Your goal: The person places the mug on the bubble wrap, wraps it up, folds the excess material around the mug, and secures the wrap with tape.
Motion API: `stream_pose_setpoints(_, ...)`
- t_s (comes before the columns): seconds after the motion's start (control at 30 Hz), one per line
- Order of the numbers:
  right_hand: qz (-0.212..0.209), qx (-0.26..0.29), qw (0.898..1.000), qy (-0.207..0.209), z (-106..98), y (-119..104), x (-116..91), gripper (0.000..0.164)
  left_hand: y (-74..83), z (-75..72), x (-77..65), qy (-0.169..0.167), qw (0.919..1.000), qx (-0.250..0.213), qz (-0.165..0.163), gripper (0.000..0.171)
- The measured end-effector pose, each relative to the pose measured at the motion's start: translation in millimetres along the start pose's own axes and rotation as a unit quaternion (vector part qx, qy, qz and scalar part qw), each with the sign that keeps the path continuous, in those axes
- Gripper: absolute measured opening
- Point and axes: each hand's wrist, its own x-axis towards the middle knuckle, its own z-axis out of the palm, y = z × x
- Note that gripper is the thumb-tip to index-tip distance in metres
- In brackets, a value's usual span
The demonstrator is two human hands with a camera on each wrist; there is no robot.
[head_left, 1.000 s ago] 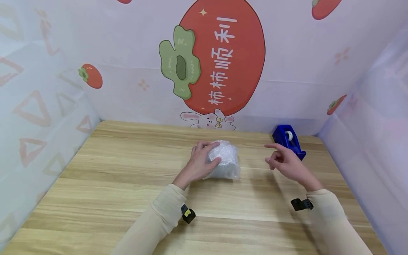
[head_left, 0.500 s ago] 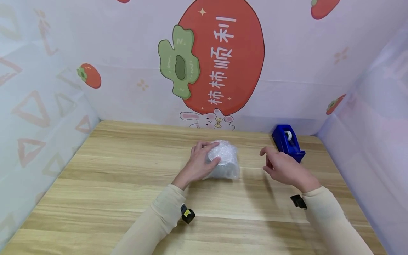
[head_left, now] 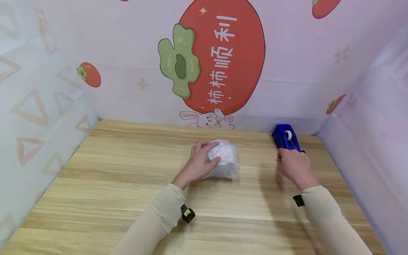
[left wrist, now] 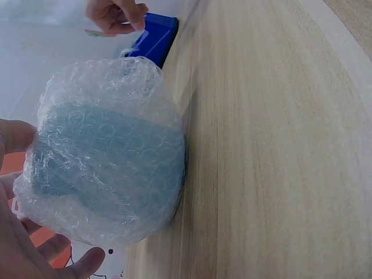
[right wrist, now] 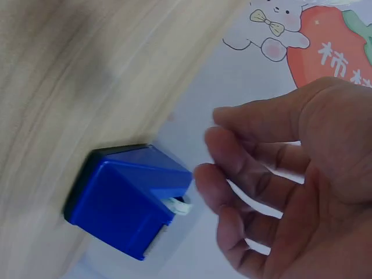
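A package in clear bubble wrap point(head_left: 227, 157) stands on the table, and my left hand point(head_left: 198, 163) holds it from the left side, thumb and fingers spread around it. Through the wrap in the left wrist view shows a blue-grey thing point(left wrist: 104, 151) whose kind is hidden. My right hand point(head_left: 294, 165) hovers beside the blue tape dispenser point(head_left: 283, 137) and overlaps its front end in the head view. In the right wrist view its fingers point(right wrist: 232, 154) are loosely bent with nothing between them. A short white tape end point(right wrist: 178, 206) sticks out near the dispenser's toothed cutter point(right wrist: 154, 239).
The wooden table point(head_left: 111, 170) meets a printed cloth wall point(head_left: 134, 102) right behind the dispenser. Cloth walls also enclose the left and right sides. A black wrist strap device point(head_left: 187, 214) hangs under the left sleeve.
My right hand has moved a little to the right, toward the front end of the tape dispenser, and its extended index finger has bent. The left hand and the package have stayed in place.
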Motion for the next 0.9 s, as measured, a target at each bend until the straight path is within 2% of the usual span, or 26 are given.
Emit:
stream_pose_setpoints(0.13,-0.016,0.07,0.997,0.016,2,0,-1,0.005,0.9,-0.4,0.0,0.0,1.0,-0.004,-0.001,0.055)
stream_pose_setpoints(0.23,-0.039,0.139,0.989,0.034,3,-5,0,0.005,0.8,-0.2,0.6,-0.001,1.0,-0.002,-0.002,0.055)
stream_pose_setpoints(0.4,-0.083,0.25,0.962,0.078,1,-20,4,0.004,-0.1,0.9,2.1,-0.002,1.0,0.002,-0.002,0.056)
stream_pose_setpoints(0.47,-0.091,0.289,0.95,0.079,-1,-27,6,0.004,-0.5,1.2,2.5,0.0,1.0,0.003,0.0,0.056)
stream_pose_setpoints(0.73,-0.079,0.432,0.898,-0.009,-9,-67,14,0.01,-0.7,1.2,1.8,0.003,1.0,-0.009,-0.002,0.056)
stream_pose_setpoints(0.8,-0.073,0.449,0.89,-0.023,-10,-77,17,0.011,-0.2,1.0,1.9,0.0,0.9999,-0.013,-0.009,0.057)
stream_pose_setpoints(0.9,-0.066,0.46,0.885,-0.039,-11,-90,22,0.013,1.3,0.5,1.9,-0.001,0.9996,-0.023,-0.017,0.057)
